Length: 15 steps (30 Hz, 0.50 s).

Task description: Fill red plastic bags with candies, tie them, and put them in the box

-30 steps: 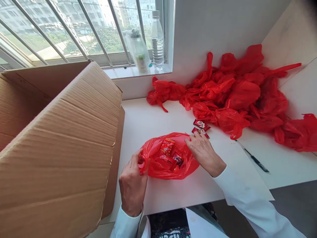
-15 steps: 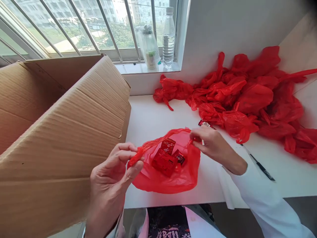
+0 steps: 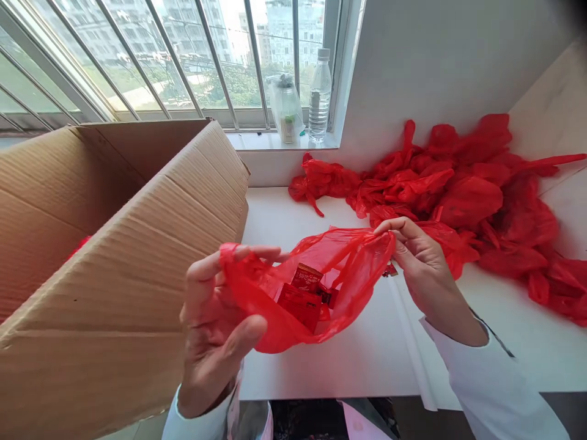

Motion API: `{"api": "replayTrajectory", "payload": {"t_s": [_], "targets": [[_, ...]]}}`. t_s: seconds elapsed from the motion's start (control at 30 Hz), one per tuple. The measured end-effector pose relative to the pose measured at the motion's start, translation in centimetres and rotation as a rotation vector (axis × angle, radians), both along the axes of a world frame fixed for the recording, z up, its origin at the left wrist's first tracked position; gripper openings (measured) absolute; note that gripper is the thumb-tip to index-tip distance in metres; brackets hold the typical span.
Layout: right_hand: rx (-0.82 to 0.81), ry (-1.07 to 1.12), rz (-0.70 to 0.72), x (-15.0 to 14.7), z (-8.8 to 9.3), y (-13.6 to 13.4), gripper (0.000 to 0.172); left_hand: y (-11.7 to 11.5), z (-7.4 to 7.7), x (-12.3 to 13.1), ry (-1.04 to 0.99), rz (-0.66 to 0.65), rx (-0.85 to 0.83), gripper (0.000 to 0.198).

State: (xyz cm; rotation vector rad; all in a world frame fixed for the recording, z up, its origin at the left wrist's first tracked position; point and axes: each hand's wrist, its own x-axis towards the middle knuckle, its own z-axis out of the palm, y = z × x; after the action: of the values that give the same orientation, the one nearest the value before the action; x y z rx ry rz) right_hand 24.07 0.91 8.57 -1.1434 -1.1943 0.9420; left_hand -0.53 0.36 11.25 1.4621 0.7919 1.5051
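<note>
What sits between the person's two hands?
The head view shows an open red bag with small red packets inside, spanning from left hand to right hand.

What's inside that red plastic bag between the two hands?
Several small red wrapped packets lie inside the red plastic bag; anything underneath them is hidden.

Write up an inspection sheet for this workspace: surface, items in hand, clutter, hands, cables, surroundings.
Surface: white table, partly covered.
Job's things: open red bag with small wrapped packets inside.
Clutter: heap of red bags at the back right; thin dark item partly hidden by the right sleeve.
Left hand: fingers through a loop of the bag, thumb apart.
Right hand: pinching the bag's rim.
Cables: nothing seen on the table.
Surroundings: open cardboard box at left, something red inside; barred window; clear bottle on the sill.
</note>
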Motion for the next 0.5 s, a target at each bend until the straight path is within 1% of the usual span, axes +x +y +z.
{"api": "replayTrajectory", "payload": {"t_s": [0.1,0.17,0.2,0.23,0.27,0.3,0.33,0.37,0.43,0.5], "targets": [[-0.205,0.213,0.079,-0.1,-2.0,0.2,0.021,0.6,-1.2,-0.3,-0.038,-0.153,-0.080,0.045],[-0.321,0.321,0.147,-0.1,-2.5,0.0,0.032,0.6,-1.7,-0.3,-0.050,-0.153,-0.099,0.044],[-0.335,0.330,0.173,-0.2,-2.4,-0.1,0.037,0.5,-1.8,-0.3,-0.053,-0.147,-0.096,0.044],[-0.321,0.286,0.192,-0.2,-2.2,-0.4,0.039,0.4,-1.8,-0.3,-0.053,-0.142,-0.088,0.044],[-0.288,0.178,0.206,-0.3,-1.8,-0.6,0.041,0.3,-1.8,-0.3,-0.051,-0.140,-0.079,0.043],[-0.240,0.008,0.205,-0.3,-1.4,-0.9,0.044,0.2,-1.7,-0.3,-0.049,-0.135,-0.071,0.043],[-0.181,-0.206,0.174,-0.3,-0.9,-1.2,0.047,0.1,-1.6,-0.2,-0.050,-0.124,-0.070,0.043],[-0.120,-0.437,0.115,-0.2,-0.4,-1.5,0.048,0.1,-1.5,-0.2,-0.057,-0.106,-0.074,0.042],[-0.013,-0.838,-0.060,0.3,0.4,-2.1,0.042,0.0,-1.3,-0.2,-0.097,-0.052,-0.086,0.041],[0.041,-1.089,-0.252,1.0,1.3,-2.8,0.038,0.0,-1.2,-0.3,-0.154,-0.004,-0.095,0.041]]}}
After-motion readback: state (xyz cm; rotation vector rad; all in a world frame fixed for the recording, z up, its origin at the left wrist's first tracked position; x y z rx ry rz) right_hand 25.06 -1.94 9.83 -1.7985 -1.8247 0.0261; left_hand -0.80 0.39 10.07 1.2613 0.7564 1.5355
